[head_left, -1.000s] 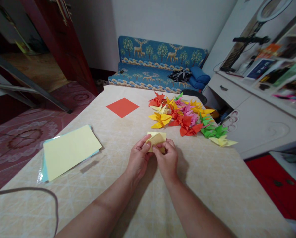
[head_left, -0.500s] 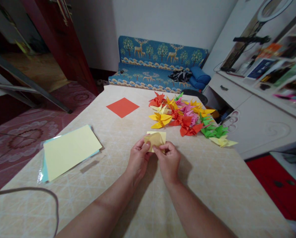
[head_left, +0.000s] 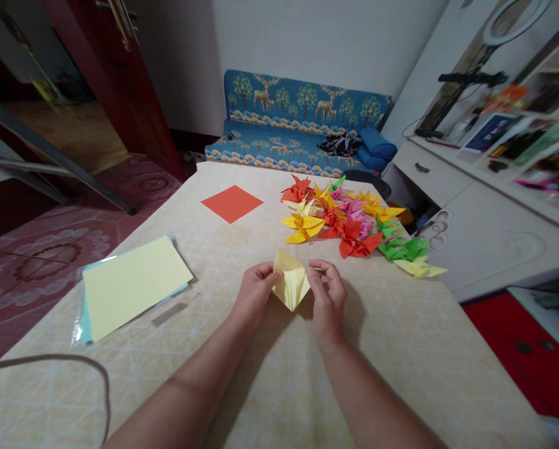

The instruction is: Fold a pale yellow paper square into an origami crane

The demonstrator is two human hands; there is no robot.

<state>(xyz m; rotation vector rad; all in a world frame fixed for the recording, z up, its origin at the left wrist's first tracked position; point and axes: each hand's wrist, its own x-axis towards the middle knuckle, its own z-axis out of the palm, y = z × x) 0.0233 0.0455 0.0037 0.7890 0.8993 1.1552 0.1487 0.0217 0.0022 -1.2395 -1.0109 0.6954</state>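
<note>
A pale yellow folded paper, now a diamond shape, is held up just above the table between both hands. My left hand pinches its left corner. My right hand pinches its right corner with thumb and forefinger. Just beyond the hands lies a pile of folded paper cranes in red, yellow, pink, orange and green.
A stack of pale yellow and blue sheets in a clear sleeve lies at the left of the beige table. A flat red square sheet sits farther back. A grey cable curves at the near left. A white cabinet stands close on the right.
The yellow paper has been opened from a small folded square into a diamond. My hands have moved apart, each to one side corner of it.
</note>
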